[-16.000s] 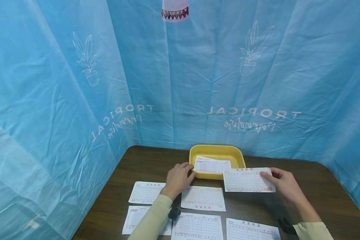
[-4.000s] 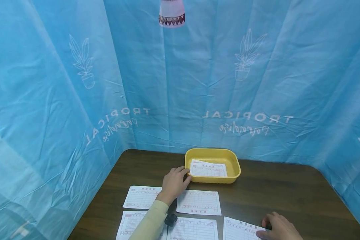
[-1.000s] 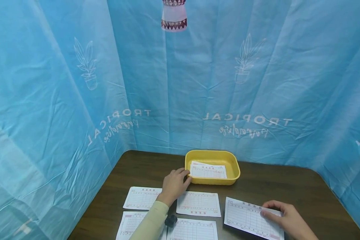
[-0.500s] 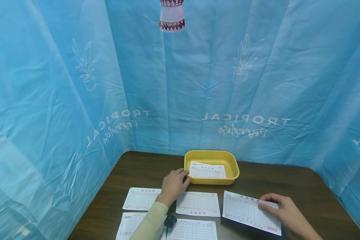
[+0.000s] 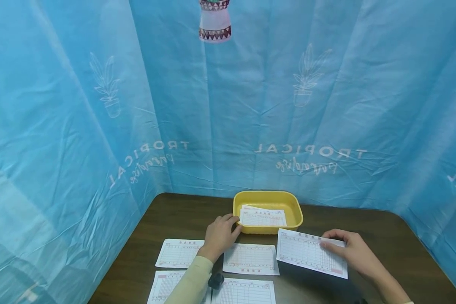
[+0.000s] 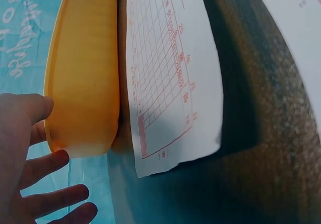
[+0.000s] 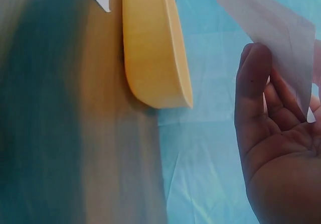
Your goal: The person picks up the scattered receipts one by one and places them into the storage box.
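My right hand [image 5: 355,253] pinches a white printed paper form [image 5: 311,253] between thumb and fingers, above the table and just to the right of the basin's front. In the right wrist view the paper form [image 7: 281,38] sits tilted against the fingers. My left hand [image 5: 220,236] holds the front left rim of a yellow plastic basin [image 5: 267,229]. The left wrist view has the thumb and a finger of the left hand [image 6: 25,148] at the basin's rim, its other fingers spread. Inside the basin lie several overlapping paper forms [image 5: 262,217].
On the brown table [image 5: 380,236] several more forms lie flat: one form [image 5: 251,259] before the basin, another form [image 5: 180,253] to its left, and a nearer form [image 5: 245,291]. The left forearm partly covers some. Blue printed cloth [image 5: 266,105] hangs behind and beside the table.
An earlier form in my right hand is gone from it. Since then that hand has picked up the front right form and brought it up toward the basin. The left hand stays at the rim.
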### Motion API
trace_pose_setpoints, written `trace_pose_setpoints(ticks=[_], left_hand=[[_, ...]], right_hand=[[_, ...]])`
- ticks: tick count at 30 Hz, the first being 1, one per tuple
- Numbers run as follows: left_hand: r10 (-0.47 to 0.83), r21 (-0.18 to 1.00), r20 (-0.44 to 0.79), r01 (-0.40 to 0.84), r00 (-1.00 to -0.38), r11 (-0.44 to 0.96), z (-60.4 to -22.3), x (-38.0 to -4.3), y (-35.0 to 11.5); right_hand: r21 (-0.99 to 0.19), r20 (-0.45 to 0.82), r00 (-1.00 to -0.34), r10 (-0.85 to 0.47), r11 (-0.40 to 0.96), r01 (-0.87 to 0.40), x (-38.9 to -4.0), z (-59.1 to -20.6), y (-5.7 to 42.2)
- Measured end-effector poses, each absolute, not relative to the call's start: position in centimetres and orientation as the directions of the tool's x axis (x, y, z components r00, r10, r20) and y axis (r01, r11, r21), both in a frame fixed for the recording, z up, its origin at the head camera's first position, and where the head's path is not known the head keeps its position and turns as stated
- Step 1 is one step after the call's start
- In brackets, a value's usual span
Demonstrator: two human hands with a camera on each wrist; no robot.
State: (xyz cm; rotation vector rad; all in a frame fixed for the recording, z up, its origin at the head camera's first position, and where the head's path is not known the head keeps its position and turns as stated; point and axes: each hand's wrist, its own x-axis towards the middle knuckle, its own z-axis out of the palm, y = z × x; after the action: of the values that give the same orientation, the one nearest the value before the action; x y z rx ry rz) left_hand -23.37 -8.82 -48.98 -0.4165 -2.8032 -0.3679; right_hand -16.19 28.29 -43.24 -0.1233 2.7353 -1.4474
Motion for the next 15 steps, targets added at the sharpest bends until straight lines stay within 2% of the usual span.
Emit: trace_pose_setpoints(ticks=[15], left_hand=[[0.247,0.207,0.331,0.326,-0.911,0.922,-49.4,-23.6,-8.8]], right_hand=[[-0.886,0.009,-0.996,-0.086,0.46,-0.048,-19.7,-41.5,27.2]])
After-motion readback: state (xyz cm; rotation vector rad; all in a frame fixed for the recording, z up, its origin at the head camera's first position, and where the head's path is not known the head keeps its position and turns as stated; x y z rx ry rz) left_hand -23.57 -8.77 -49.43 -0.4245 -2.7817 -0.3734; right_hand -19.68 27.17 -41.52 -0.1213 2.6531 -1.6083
